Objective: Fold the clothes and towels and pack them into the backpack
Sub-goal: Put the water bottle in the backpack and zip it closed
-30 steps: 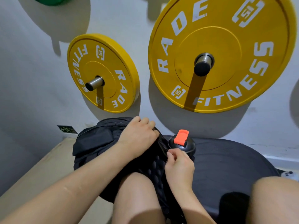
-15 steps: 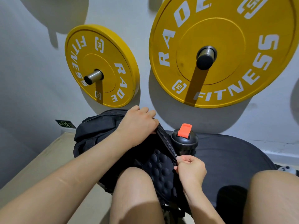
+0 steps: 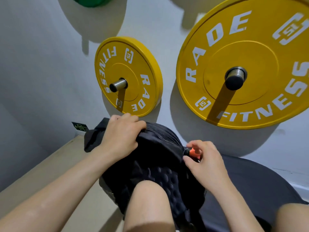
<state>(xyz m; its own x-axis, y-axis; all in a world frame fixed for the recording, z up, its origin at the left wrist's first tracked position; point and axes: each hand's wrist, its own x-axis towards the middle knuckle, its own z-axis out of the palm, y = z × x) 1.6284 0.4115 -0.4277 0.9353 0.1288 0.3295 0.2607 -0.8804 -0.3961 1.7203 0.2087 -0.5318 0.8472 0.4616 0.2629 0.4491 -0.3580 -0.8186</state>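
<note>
The black backpack (image 3: 160,164) stands between my knees, its padded back panel facing me, its zip line running over the top. My left hand (image 3: 120,138) grips the fabric at the backpack's top left, fingers curled over the edge. My right hand (image 3: 205,163) is at the backpack's right side, thumb and fingers curved round the top of a black bottle with an orange cap (image 3: 194,151). Whether that hand holds the bottle or only touches it is unclear. No clothes or towels are in view.
I sit on a black padded bench (image 3: 250,185). A beige wooden platform (image 3: 55,168) lies to the left. Two yellow weight plates hang on wall pegs ahead, a small plate (image 3: 128,76) and a large plate (image 3: 247,64). My bare knees frame the backpack.
My right hand left the zip on the backpack's right edge and rose to the bottle's top. The backpack's top has come up and now hides most of the bottle. The left hand kept its grip.
</note>
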